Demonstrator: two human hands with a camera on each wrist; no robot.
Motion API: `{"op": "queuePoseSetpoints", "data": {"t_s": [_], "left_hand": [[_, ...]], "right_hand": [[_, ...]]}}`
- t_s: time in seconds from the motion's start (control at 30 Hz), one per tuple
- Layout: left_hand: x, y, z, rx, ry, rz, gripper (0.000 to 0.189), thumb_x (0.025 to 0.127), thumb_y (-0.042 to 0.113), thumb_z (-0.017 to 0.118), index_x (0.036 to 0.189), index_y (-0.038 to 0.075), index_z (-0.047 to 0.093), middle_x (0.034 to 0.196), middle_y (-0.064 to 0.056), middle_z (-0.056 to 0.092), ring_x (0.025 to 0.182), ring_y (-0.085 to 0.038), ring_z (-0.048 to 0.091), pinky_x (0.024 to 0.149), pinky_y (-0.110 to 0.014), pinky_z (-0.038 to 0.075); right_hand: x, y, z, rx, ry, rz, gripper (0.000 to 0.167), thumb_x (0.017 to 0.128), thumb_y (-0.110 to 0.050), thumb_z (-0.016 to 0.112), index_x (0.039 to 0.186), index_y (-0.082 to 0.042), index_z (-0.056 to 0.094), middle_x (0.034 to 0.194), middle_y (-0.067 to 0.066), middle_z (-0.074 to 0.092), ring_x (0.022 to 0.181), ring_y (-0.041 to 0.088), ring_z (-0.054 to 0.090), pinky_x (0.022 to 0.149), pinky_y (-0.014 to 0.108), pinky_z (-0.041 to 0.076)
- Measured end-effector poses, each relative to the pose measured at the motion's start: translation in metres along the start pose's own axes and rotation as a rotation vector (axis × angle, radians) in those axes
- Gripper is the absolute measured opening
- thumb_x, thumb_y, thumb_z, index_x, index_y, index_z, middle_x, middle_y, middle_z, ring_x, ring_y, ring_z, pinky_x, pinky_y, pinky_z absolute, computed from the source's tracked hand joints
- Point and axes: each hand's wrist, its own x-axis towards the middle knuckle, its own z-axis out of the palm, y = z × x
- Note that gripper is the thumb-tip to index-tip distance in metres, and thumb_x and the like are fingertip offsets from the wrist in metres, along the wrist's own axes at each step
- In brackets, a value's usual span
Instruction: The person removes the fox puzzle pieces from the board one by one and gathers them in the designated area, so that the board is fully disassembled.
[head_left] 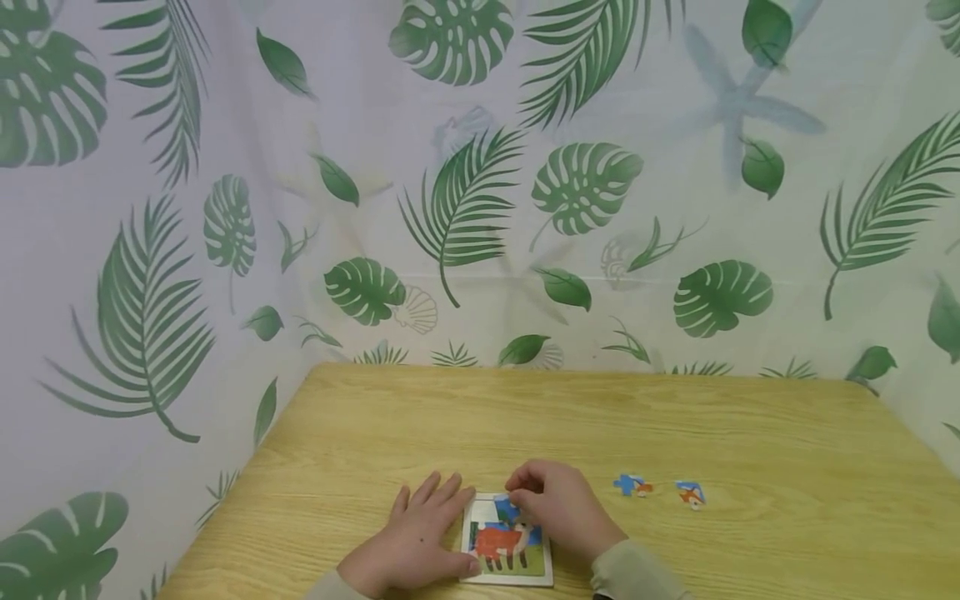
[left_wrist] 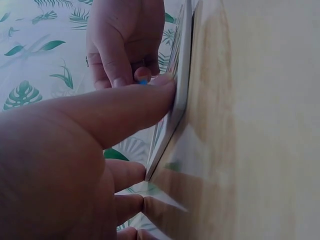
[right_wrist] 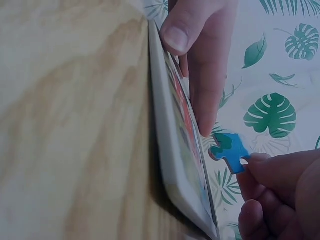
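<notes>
A small white-framed jigsaw puzzle (head_left: 507,570) lies on the table, its picture showing a red-brown animal on green ground. The upper left of its tray is bare white. My left hand (head_left: 423,533) rests along its left side, thumb at the lower left corner and fingers spread toward the top edge. Between thumb and fingertips my right hand (head_left: 564,505) pinches a blue and green puzzle piece (right_wrist: 231,151). In the right wrist view the piece is held just above the puzzle's face, tilted; in the head view it overlaps the top middle.
Two loose puzzle pieces lie to the right on the wooden table (head_left: 420,425): a blue and orange one (head_left: 633,485) and another with orange and white (head_left: 691,494). A leaf-patterned curtain (head_left: 480,208) hangs behind the table and along its left side.
</notes>
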Motion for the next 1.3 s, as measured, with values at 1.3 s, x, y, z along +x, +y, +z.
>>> {"op": "queuePoseSetpoints", "data": {"t_s": [1.3], "left_hand": [[0.005,-0.003,0.004,0.015,-0.012,0.027,0.104,0.074,0.063,0.080,0.158,0.018,0.039,0.165,-0.007,0.025,0.153,-0.037,0.012,0.114,-0.070,0.003]], "right_hand": [[-0.002,0.038,-0.058,-0.089,0.095,0.116,0.005,0.097,-0.016,0.068,0.093,-0.016,0.072,0.091,-0.006,0.068,0.085,0.015,0.058,0.080,0.040,0.048]]}}
